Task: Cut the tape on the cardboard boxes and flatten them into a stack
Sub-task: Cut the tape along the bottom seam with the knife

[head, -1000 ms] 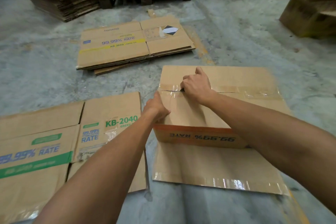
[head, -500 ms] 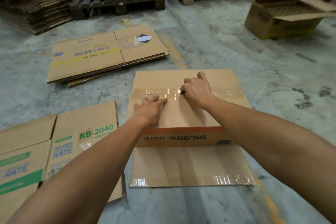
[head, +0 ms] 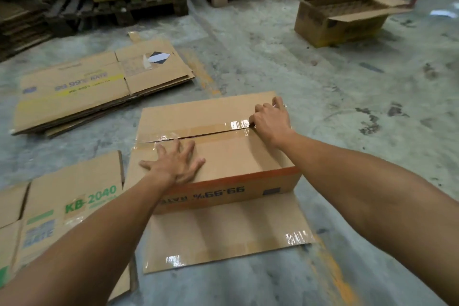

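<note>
Two flattened cartons lie at the left of the concrete floor (head: pixel 323 77): a green-printed flattened carton (head: pixel 72 196) at about 8 o'clock and a flattened stack (head: pixel 99 87) with yellow and blue print at about 10 o'clock. Just right of the green-printed one stands the box (head: pixel 223 156), upright on the floor near the middle, its near bottom flap (head: pixel 223 233) spread flat toward 6 o'clock. The left hand (head: pixel 173 166) rests palm down on the box top at its near left part, fingers spread apart, holding nothing. Clear tape (head: pixel 198 129) runs along the top seam from 9 o'clock to 3 o'clock; the seam shows as a dark slit along most of its length, just beyond the left fingertips. At the slit's right end, the right hand (head: pixel 270 119) sits on the tape near the box's far right corner, fingers curled together into a fist; whether it grips a blade I cannot tell. At about 1 o'clock, well apart, an open carton (head: pixel 340 20) stands on the floor.
</note>
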